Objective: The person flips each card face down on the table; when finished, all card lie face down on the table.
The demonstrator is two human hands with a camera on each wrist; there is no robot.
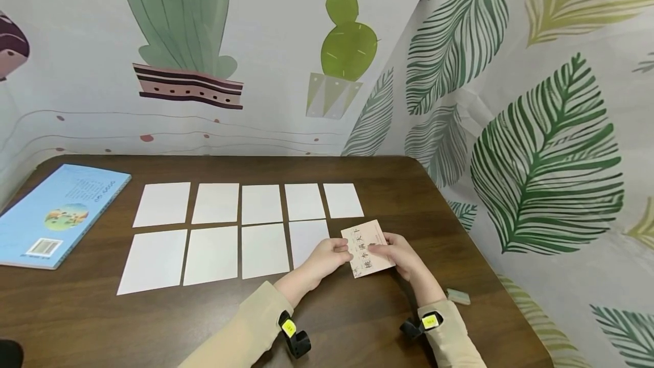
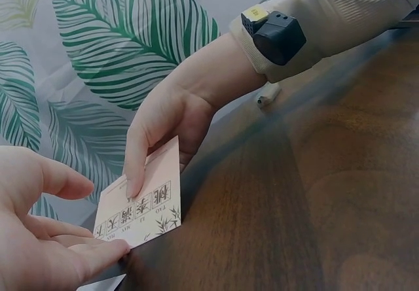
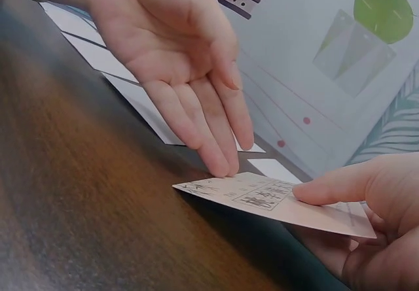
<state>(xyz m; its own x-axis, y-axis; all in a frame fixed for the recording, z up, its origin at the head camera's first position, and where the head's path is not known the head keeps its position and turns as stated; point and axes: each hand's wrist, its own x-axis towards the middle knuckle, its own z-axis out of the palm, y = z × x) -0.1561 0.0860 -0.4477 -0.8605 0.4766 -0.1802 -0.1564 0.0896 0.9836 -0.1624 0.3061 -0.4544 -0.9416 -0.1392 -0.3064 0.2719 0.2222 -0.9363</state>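
Note:
A pale pink card printed with Chinese characters and small plant drawings is tilted above the dark table. My right hand pinches it, thumb on the printed face and fingers underneath. At the card's opposite edge is my left hand; its fingers are extended, with fingertips right at the edge in the right wrist view and the thumb lifted off. White cards lie in two rows on the table, left of the pink card. The rightmost card of the near row is partly covered by my left hand.
On the table's left side lies a light blue book, back cover up with a barcode. A small pale green block lies beside my right wrist near the right table edge. A patterned wall covering rises behind the table.

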